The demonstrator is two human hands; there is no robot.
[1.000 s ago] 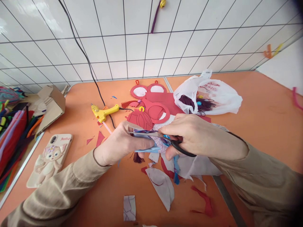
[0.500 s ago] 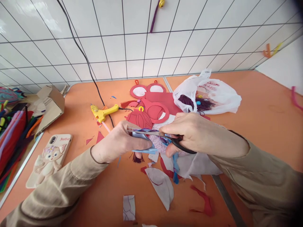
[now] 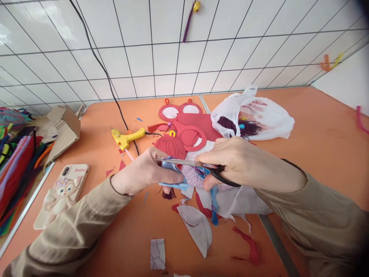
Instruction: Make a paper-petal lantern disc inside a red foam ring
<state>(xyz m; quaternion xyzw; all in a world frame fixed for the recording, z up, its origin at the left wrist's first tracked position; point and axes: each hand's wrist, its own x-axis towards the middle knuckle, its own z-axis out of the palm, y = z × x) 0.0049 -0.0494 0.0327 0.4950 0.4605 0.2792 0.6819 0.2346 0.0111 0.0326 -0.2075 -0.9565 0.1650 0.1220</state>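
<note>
In my right hand (image 3: 230, 159) is a pair of scissors (image 3: 220, 177) with black handles, its blades pointing left toward my other hand. My left hand (image 3: 152, 169) pinches a light blue piece of felt (image 3: 174, 184) between thumb and fingers. The scissor blades lie along the felt's upper edge; whether they are fully closed I cannot tell. Beneath both hands lies white fabric with purple line drawings (image 3: 196, 175). A twisted blue strip (image 3: 214, 206) hangs or lies below my right hand. A dark red tassel (image 3: 168, 193) shows under my left fingers.
A yellow glue gun (image 3: 129, 137) with a black cord lies at the left, near a phone in a cartoon case (image 3: 65, 192). Behind are red felt rings (image 3: 191, 132) and a white plastic bag (image 3: 268, 117). White and red scraps (image 3: 196, 229) lie in front.
The blue felt and the twisted strip beside the blades have shifted slightly, and less of the strip shows above the blades. Both hands keep their grip in nearly the same place.
</note>
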